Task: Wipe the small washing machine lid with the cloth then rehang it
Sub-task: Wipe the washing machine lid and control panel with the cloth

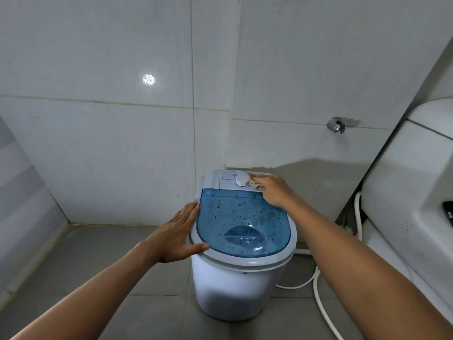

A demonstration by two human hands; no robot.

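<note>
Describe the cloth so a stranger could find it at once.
Start at the small white washer standing in the tiled corner, then go to its control panel behind the blue lid. The cloth is the beige wad in the right hand, beside the white dial.

Both bare arms reach forward. The left hand (175, 235) lies flat, fingers (188, 212) straight and together, thumb spread wide. The right hand (274, 191) is curled closed, knuckles up, wrist bent slightly down.
</note>
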